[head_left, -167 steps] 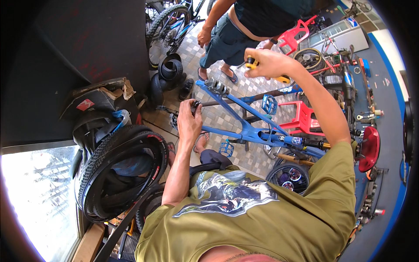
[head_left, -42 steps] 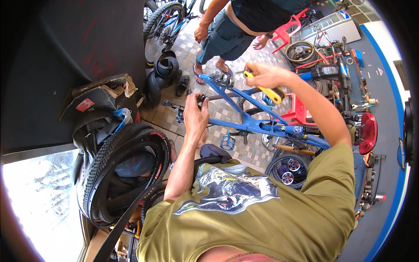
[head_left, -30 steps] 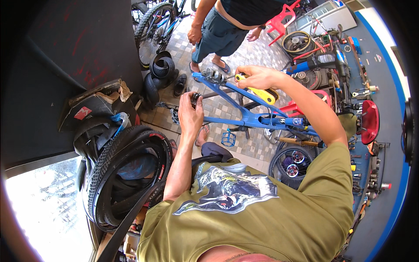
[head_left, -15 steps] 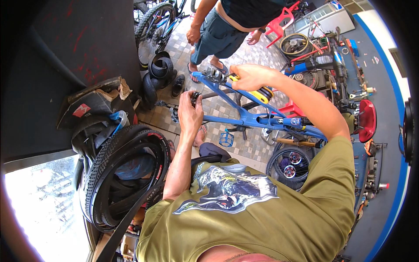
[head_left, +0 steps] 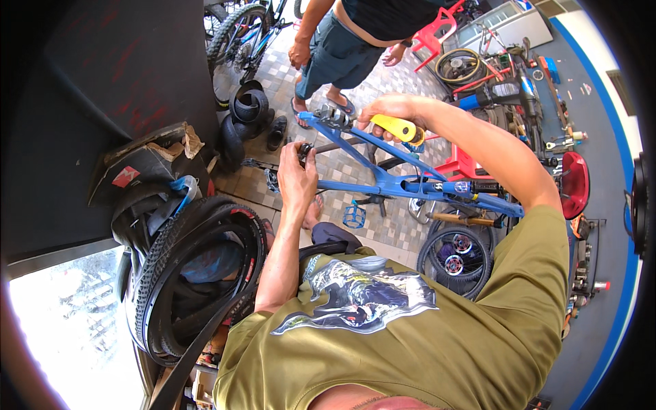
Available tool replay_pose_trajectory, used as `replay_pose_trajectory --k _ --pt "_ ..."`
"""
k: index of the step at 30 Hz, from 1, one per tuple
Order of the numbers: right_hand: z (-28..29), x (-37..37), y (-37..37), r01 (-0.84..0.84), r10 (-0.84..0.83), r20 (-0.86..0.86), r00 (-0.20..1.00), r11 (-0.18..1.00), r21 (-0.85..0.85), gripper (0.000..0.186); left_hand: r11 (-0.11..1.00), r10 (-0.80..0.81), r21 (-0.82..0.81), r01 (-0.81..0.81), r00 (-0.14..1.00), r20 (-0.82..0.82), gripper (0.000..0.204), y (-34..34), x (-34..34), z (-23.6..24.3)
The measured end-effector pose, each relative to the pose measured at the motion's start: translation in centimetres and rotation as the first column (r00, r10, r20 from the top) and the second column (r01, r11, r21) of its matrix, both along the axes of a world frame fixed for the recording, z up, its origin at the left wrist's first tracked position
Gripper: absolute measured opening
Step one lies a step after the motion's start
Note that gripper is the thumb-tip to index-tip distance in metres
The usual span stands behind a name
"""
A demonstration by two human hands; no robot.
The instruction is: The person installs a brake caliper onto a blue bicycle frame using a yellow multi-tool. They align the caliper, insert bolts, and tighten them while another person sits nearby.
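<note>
The right hand [head_left: 389, 113] has slid its yellow-handled tool [head_left: 400, 128] down onto the blue bike frame [head_left: 410, 184] (raised above tiled floor); left hand [head_left: 297, 181] still clamps the frame's dark bar [head_left: 328, 147].

The right hand [head_left: 389, 113] grips a yellow tool [head_left: 400, 128] on the blue frame [head_left: 383, 181]. The left hand [head_left: 295, 179] holds a dark bar [head_left: 335, 146]. Tyres [head_left: 198, 273] lie left.

Frame [head_left: 383, 183]: glossy blue painted metal. Tool handle [head_left: 398, 128]: smooth yellow plastic. Tyres [head_left: 198, 273]: matt black rubber, knobbly tread. Shirt [head_left: 437, 342]: olive cloth, shiny print. Chair [head_left: 441, 31]: red plastic. Floor [head_left: 383, 225]: patterned tile.
</note>
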State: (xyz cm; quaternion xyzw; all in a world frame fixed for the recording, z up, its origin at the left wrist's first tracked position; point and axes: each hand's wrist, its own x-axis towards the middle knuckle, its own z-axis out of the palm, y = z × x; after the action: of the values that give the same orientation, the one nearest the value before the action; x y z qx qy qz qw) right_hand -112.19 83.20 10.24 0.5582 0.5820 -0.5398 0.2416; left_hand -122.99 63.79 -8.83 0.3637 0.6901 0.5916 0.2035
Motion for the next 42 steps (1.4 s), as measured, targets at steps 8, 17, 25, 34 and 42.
replay_pose_trajectory --k 8,17,25,34,42 --pt "0.5 -2.4 -0.9 -0.87 0.719 0.489 0.493 0.389 0.304 0.05 0.999 -0.012 0.033 0.014 0.999 -0.048 0.021 0.2 -0.1 0.2" --pt "1.2 -2.6 -1.0 -0.872 0.726 0.487 0.486 0.362 0.33 0.05 1.0 -0.012 -0.018 0.012 1.0 0.018 0.021 -0.3 0.1 0.6" --pt "2.0 -2.7 -1.3 -0.908 0.781 0.488 0.389 0.237 0.345 0.047 1.0 0.006 -0.01 -0.005 0.999 0.05 0.022 -0.2 0.2 0.1" --pt "1.9 -2.2 1.6 -0.764 0.691 0.682 -0.24 -0.568 0.307 0.038 0.998 0.054 0.023 -0.054 0.998 0.014 0.022 -0.6 0.6 0.3" --pt "1.2 -3.2 1.8 -0.658 0.623 0.737 -0.262 -0.674 0.336 0.043 0.996 0.082 -0.047 -0.078 0.994 0.073 0.023 -0.3 0.5 0.5"
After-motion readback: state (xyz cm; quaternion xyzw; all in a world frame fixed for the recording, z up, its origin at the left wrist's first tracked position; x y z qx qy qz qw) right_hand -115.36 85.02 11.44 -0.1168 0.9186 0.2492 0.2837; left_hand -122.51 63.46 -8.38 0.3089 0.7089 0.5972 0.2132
